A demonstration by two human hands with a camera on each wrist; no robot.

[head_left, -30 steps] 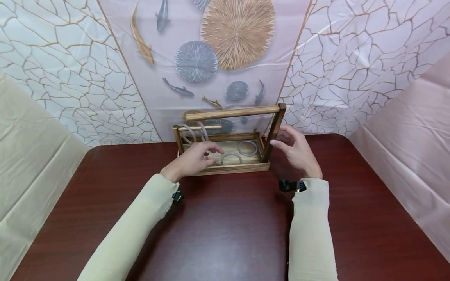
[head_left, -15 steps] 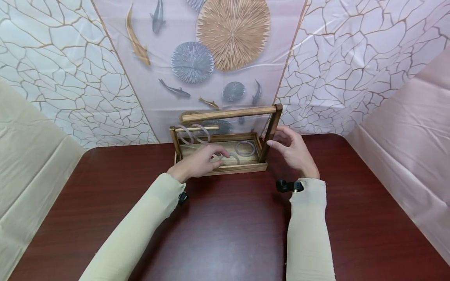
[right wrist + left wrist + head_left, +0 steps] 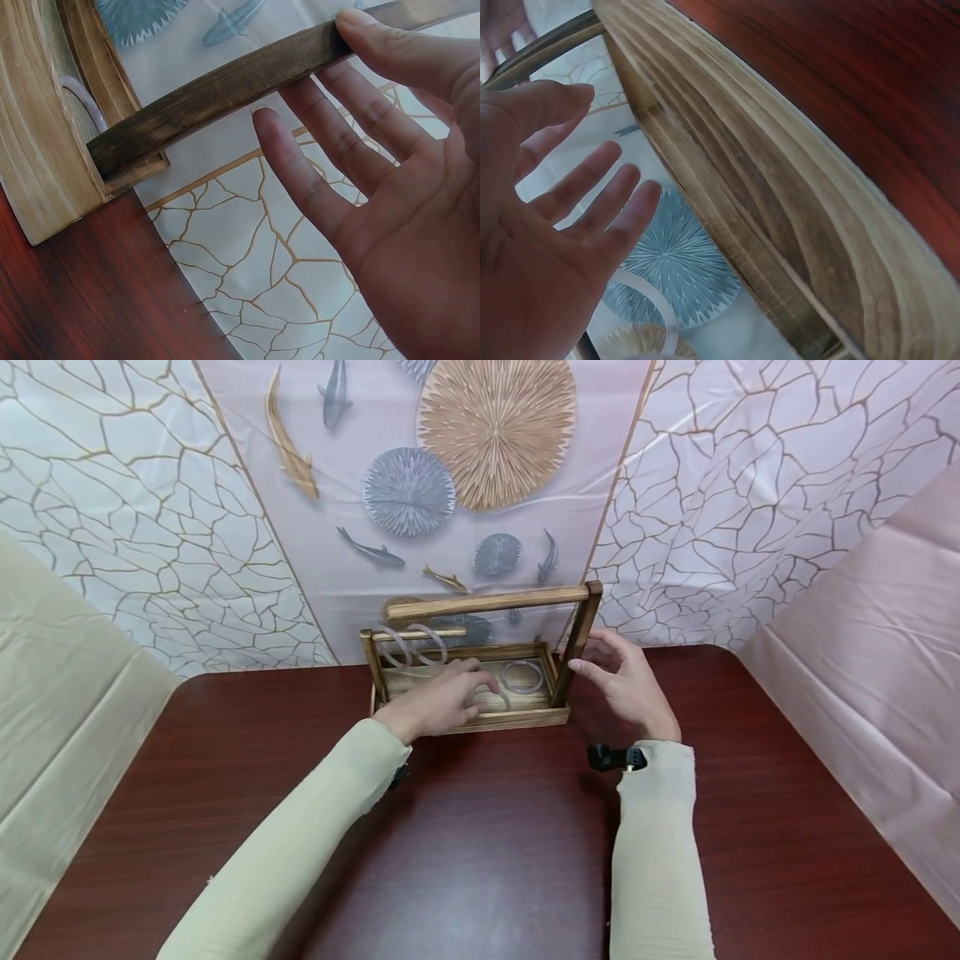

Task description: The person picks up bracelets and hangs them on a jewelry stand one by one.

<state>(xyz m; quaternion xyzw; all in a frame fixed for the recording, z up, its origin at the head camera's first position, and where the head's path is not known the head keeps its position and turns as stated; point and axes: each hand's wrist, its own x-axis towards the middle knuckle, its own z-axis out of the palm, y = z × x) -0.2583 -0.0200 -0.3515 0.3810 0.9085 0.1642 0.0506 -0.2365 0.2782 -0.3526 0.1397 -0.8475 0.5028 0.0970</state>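
Head camera looks from high up, forward and down across the table point(image 3: 487, 843) to its far edge; wrist cameras point(image 3: 621, 758) crowd in tight, both catching the wooden tray point(image 3: 517, 720)

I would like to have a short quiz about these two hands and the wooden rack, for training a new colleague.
1. True or false: the left hand pinches the tall post.
2. Multiple choice: how many rings hang on the back bar? A) one B) two C) four
3. Fill in: the ring nearest the tall post lies in the ____.

Key: 1. False; the right hand pinches it. 2. B. 3. tray.
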